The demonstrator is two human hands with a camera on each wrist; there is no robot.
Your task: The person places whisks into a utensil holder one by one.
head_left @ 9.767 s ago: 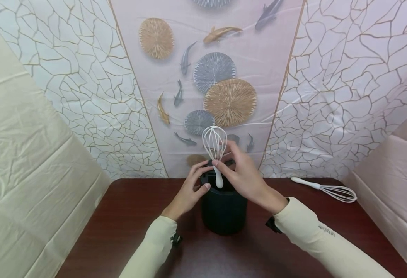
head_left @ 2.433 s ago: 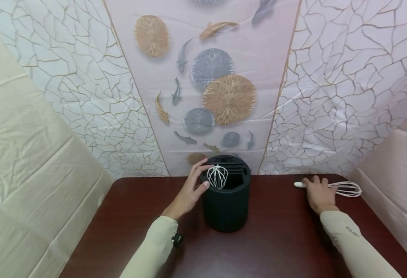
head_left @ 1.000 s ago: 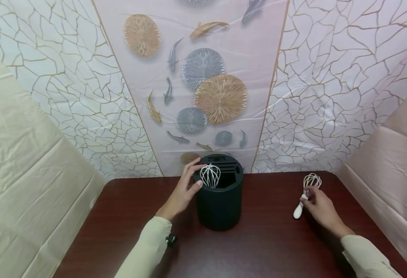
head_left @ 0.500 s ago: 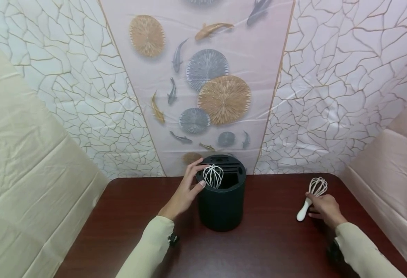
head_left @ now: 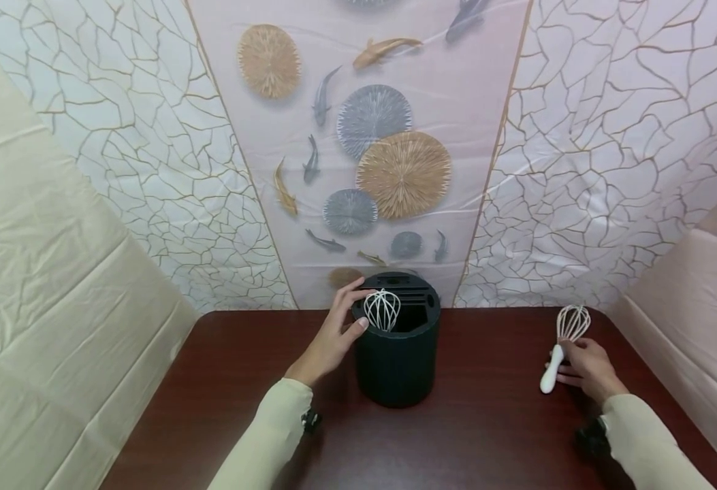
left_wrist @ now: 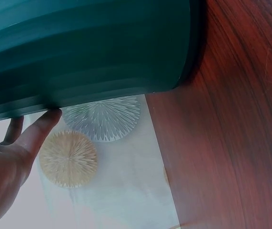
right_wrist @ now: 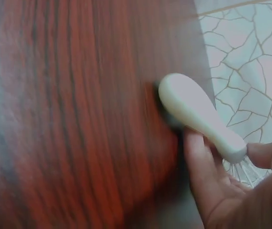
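Note:
A white whisk, its wire loops away from the body, is pinched between the thumb and fingers of my right hand at the right of the table. In the right wrist view its rounded handle points away from the palm, above the wood. My left hand rests at the left rim of a black utensil holder, with spread, fairly straight fingers touching it. Another white whisk stands in the holder's front opening, loops up, handle hidden inside. In the left wrist view the thumb touches the holder's side.
The holder's top has narrow slots behind the large opening. Dark red wood forms the table. A patterned cloth hangs behind its back edge, and pale fabric slopes down at both sides.
My right hand took the second whisk from the table's back right and turned it handle-first towards me. Earlier it let go of the first whisk, now inside the holder. The left hand stays at the rim.

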